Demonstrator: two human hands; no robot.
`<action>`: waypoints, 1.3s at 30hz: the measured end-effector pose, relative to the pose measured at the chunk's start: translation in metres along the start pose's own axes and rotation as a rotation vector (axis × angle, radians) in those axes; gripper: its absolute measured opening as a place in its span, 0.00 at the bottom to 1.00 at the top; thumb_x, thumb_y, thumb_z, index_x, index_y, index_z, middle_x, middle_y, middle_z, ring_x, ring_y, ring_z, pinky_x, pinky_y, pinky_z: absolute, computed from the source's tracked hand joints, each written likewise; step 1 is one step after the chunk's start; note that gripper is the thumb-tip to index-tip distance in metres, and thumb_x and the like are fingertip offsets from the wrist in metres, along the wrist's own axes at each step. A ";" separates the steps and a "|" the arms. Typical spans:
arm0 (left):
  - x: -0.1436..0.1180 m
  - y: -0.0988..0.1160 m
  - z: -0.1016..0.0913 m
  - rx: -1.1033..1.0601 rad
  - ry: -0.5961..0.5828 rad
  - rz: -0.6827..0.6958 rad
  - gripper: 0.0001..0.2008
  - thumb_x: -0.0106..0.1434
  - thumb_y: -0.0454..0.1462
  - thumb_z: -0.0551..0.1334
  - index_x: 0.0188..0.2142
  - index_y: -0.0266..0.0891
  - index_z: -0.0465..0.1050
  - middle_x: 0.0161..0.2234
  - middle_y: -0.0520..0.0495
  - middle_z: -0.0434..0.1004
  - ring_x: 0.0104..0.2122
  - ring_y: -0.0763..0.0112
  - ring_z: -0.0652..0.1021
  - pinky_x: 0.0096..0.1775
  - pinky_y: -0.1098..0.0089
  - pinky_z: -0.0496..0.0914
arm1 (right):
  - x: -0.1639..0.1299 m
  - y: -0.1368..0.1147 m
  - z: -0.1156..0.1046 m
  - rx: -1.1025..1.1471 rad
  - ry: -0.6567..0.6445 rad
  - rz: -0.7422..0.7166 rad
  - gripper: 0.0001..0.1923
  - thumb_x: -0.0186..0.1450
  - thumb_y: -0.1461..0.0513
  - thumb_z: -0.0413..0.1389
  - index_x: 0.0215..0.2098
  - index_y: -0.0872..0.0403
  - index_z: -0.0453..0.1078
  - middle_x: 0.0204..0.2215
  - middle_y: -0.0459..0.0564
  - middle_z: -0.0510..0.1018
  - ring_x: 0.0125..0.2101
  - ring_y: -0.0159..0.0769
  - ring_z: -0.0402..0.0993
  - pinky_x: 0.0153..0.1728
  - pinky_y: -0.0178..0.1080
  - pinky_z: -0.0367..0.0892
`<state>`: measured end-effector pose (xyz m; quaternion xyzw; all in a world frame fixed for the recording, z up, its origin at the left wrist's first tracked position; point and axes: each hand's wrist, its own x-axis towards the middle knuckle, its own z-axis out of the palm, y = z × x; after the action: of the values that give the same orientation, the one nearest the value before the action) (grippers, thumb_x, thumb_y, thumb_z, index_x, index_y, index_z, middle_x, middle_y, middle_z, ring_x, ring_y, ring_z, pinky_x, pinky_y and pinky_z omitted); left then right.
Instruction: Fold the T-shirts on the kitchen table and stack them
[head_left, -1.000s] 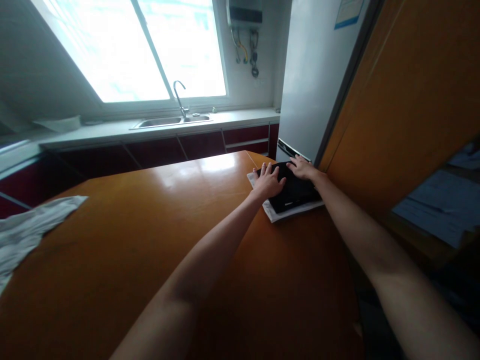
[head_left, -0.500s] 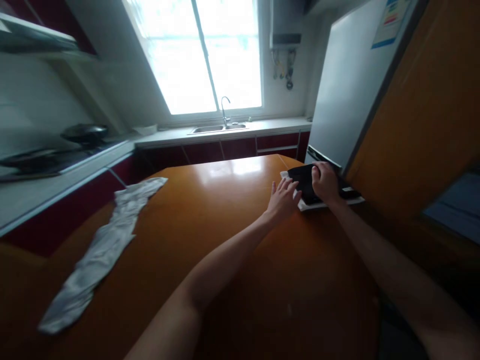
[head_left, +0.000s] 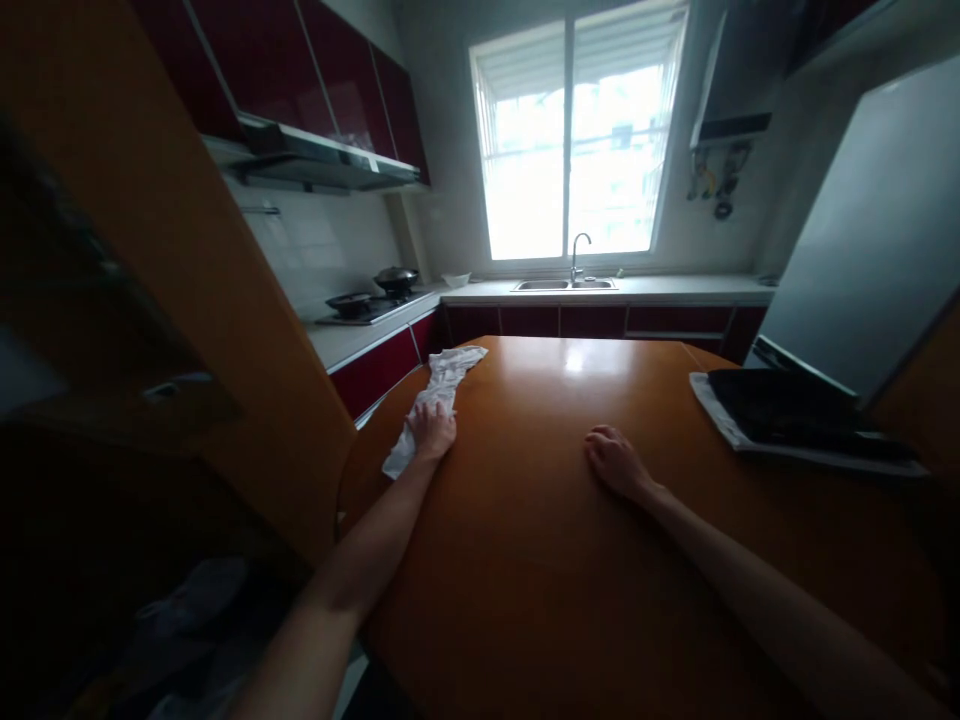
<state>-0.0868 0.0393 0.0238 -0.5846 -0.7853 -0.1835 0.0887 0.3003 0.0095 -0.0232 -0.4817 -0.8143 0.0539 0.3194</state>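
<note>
My left hand (head_left: pixel 432 430) lies on a crumpled white cloth (head_left: pixel 442 385) at the left edge of the orange wooden table (head_left: pixel 540 540); whether the fingers grip it is unclear. My right hand (head_left: pixel 616 462) rests palm-down on the bare table near its middle, holding nothing. A folded black garment (head_left: pixel 780 405) sits on a white one (head_left: pixel 720 415) at the table's right side, apart from both hands.
A grey fridge (head_left: pixel 862 260) stands behind the folded stack. An orange cabinet panel (head_left: pixel 187 300) rises at the left. Beyond the table are a counter with a sink (head_left: pixel 564 285) under the window and a stove with pans (head_left: pixel 371 290).
Both hands left the black folded garment. The left hand moved across the table onto the white cloth; the right hand drew back to the table's middle. The view turned left.
</note>
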 end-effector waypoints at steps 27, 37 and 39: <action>-0.015 0.048 -0.005 -0.442 -0.206 0.199 0.13 0.55 0.41 0.70 0.36 0.35 0.77 0.41 0.35 0.80 0.46 0.49 0.78 0.48 0.57 0.71 | -0.020 -0.033 -0.030 0.224 -0.124 -0.095 0.18 0.65 0.52 0.60 0.50 0.51 0.77 0.46 0.55 0.79 0.45 0.44 0.76 0.49 0.45 0.69; -0.057 0.096 -0.009 -0.913 -0.262 0.487 0.14 0.61 0.42 0.65 0.45 0.41 0.75 0.39 0.50 0.81 0.37 0.66 0.79 0.37 0.71 0.73 | -0.016 -0.045 -0.018 0.500 -0.041 0.013 0.28 0.60 0.52 0.64 0.57 0.50 0.73 0.44 0.53 0.79 0.41 0.40 0.75 0.40 0.40 0.70; -0.076 0.109 -0.012 -1.090 -0.375 0.639 0.16 0.60 0.43 0.67 0.46 0.40 0.77 0.42 0.46 0.82 0.40 0.63 0.80 0.40 0.69 0.73 | -0.014 -0.050 -0.018 0.572 0.021 0.019 0.35 0.58 0.52 0.66 0.61 0.49 0.68 0.52 0.55 0.77 0.44 0.42 0.75 0.41 0.41 0.71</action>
<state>0.0386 -0.0059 0.0280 -0.7721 -0.3701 -0.4147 -0.3080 0.2778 -0.0327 0.0041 -0.3802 -0.7582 0.2794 0.4501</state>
